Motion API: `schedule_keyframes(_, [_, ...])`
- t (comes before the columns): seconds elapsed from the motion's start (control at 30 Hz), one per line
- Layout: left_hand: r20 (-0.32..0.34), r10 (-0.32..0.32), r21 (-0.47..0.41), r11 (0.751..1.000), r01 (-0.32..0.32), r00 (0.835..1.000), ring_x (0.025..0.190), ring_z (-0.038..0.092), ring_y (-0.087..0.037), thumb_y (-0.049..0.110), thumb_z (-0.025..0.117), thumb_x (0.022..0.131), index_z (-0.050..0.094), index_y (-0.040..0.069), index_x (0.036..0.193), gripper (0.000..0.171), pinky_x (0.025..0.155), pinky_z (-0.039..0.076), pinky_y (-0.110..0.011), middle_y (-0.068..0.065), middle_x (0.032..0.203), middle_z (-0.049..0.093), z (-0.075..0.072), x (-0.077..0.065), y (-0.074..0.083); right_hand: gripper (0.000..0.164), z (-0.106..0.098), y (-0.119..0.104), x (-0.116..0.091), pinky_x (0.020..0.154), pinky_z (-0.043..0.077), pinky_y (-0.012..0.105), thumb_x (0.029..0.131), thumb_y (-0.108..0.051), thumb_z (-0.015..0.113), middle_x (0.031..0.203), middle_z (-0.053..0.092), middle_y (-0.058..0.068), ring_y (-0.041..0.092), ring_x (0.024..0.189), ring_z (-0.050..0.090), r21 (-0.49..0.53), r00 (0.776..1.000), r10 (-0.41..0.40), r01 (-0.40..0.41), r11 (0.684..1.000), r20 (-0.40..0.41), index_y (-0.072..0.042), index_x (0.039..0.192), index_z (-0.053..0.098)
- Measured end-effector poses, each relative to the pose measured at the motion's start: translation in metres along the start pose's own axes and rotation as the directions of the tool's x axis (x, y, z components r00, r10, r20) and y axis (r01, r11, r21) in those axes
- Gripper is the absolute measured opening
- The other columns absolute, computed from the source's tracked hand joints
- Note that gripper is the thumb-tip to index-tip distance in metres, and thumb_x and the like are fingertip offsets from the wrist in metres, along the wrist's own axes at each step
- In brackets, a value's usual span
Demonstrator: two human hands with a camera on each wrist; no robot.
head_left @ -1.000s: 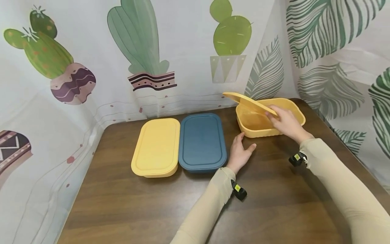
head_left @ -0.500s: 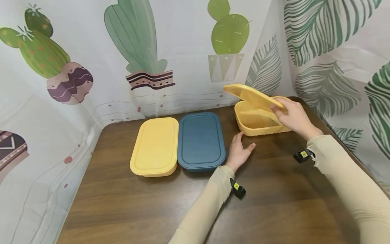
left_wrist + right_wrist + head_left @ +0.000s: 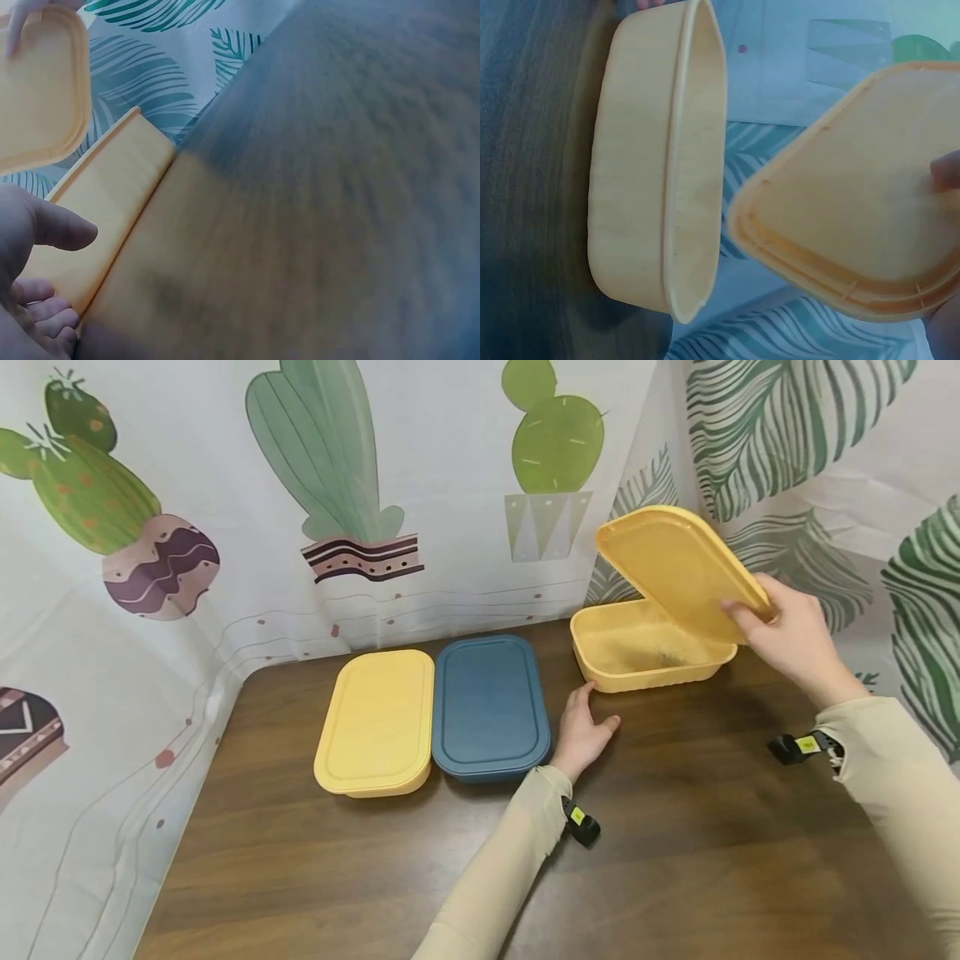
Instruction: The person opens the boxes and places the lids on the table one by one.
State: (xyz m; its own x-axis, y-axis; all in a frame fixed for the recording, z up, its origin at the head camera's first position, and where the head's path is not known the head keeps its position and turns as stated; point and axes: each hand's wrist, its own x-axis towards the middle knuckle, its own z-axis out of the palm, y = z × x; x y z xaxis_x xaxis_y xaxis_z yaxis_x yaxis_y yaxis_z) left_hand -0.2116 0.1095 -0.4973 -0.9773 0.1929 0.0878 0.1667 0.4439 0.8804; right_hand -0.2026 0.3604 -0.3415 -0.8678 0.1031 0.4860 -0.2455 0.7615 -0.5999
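My right hand (image 3: 795,639) pinches a yellow lid (image 3: 675,568) by its right edge, thumb on the underside. The lid is tilted steeply above a yellow food container (image 3: 651,680) at the table's back right. In the right wrist view the lid (image 3: 840,195) shows its rimmed underside, apart from the container (image 3: 634,165). My left hand (image 3: 585,739) has its fingers extended at the container's front left corner; the left wrist view shows the fingertips at its wall (image 3: 112,202). A small dark patch (image 3: 669,658) inside the container is too unclear to name.
A blue lidded container (image 3: 491,706) stands just left of my left hand. Beside it is another yellow lidded container (image 3: 377,718). The wooden table (image 3: 337,868) meets a printed cloth backdrop (image 3: 457,552) at the back and right.
My right hand has lifted the lid up and to the right, off the container, tilting it more steeply. The container's inside shows more now. The left hand stays at the container's corner.
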Motion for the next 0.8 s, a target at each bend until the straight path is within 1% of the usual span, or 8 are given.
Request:
schedule_keyframes(0.1, [0.004, -0.006, -0.005, 1.000, 0.006, 1.000, 0.132, 0.049, -0.021, 0.016, 0.075, 0.090, 0.045, 0.010, 0.149, 0.066, 0.109, 0.040, -0.032, -0.006, 0.145, 0.049, 0.000, 0.000, 0.001, 0.028, -0.011, 0.002, -0.004, 0.054, 0.038, 0.021, 0.095, -0.030, 0.071, 0.077, 0.057, -0.018, 0.006, 0.066, 0.051, 0.020, 0.998, 0.066, -0.066, 0.998, 0.019, -0.009, 0.112, 0.065])
schedule_keyframes(0.2, [-0.006, -0.012, -0.022, 1.000, 0.012, 1.000, 0.132, 0.050, -0.022, 0.016, 0.075, 0.090, 0.045, 0.010, 0.149, 0.065, 0.109, 0.041, -0.033, -0.007, 0.145, 0.049, -0.001, 0.000, 0.002, 0.026, -0.020, 0.005, -0.008, 0.051, 0.039, 0.020, 0.094, -0.029, 0.072, 0.075, 0.057, -0.018, 0.004, 0.064, 0.051, 0.040, 0.993, 0.115, -0.116, 0.992, 0.031, -0.011, 0.110, 0.063])
schedule_keyframes(0.4, [-0.022, -0.026, -0.039, 0.999, 0.025, 0.999, 0.133, 0.049, -0.022, 0.019, 0.074, 0.092, 0.045, 0.009, 0.149, 0.065, 0.109, 0.041, -0.033, -0.008, 0.145, 0.049, -0.001, 0.000, 0.002, 0.019, -0.033, 0.010, -0.019, 0.047, 0.041, 0.020, 0.091, -0.023, 0.073, 0.068, 0.057, -0.021, 0.002, 0.058, 0.052, 0.041, 0.991, 0.131, -0.133, 0.990, 0.040, -0.012, 0.102, 0.063])
schedule_keyframes(0.5, [-0.021, -0.027, -0.037, 0.999, 0.026, 0.999, 0.133, 0.048, -0.022, 0.021, 0.074, 0.092, 0.045, 0.009, 0.149, 0.065, 0.110, 0.040, -0.034, -0.008, 0.146, 0.049, 0.000, 0.001, 0.002, 0.015, -0.038, 0.016, -0.025, 0.048, 0.042, 0.019, 0.092, -0.023, 0.073, 0.070, 0.058, -0.024, 0.000, 0.059, 0.054, 0.045, 0.986, 0.155, -0.158, 0.986, 0.067, -0.018, 0.104, 0.065])
schedule_keyframes(0.6, [-0.015, -0.028, -0.032, 0.999, 0.028, 0.999, 0.134, 0.048, -0.022, 0.021, 0.074, 0.093, 0.044, 0.009, 0.149, 0.065, 0.110, 0.039, -0.034, -0.008, 0.147, 0.048, 0.000, 0.000, 0.002, 0.015, -0.043, 0.022, -0.031, 0.049, 0.045, 0.017, 0.093, -0.022, 0.072, 0.074, 0.058, -0.026, -0.002, 0.060, 0.056, 0.068, 0.980, 0.173, -0.180, 0.981, 0.098, -0.025, 0.107, 0.067])
schedule_keyframes(0.7, [-0.009, -0.032, -0.030, 0.999, 0.032, 0.999, 0.135, 0.047, -0.023, 0.022, 0.073, 0.093, 0.044, 0.009, 0.150, 0.066, 0.111, 0.039, -0.035, -0.008, 0.149, 0.047, 0.000, 0.000, 0.003, 0.017, -0.047, 0.026, -0.036, 0.049, 0.046, 0.017, 0.093, -0.023, 0.072, 0.075, 0.058, -0.027, -0.002, 0.060, 0.057, 0.061, 0.977, 0.177, -0.185, 0.981, 0.118, -0.029, 0.108, 0.067])
schedule_keyframes(0.8, [-0.005, -0.033, -0.025, 0.999, 0.033, 0.999, 0.136, 0.046, -0.023, 0.023, 0.073, 0.093, 0.043, 0.010, 0.151, 0.067, 0.111, 0.038, -0.035, -0.008, 0.149, 0.046, 0.000, 0.000, 0.003, 0.015, -0.050, 0.029, -0.041, 0.048, 0.046, 0.019, 0.095, -0.025, 0.072, 0.074, 0.057, -0.028, 0.000, 0.059, 0.057, 0.032, 0.970, 0.194, -0.201, 0.979, 0.146, -0.032, 0.107, 0.066])
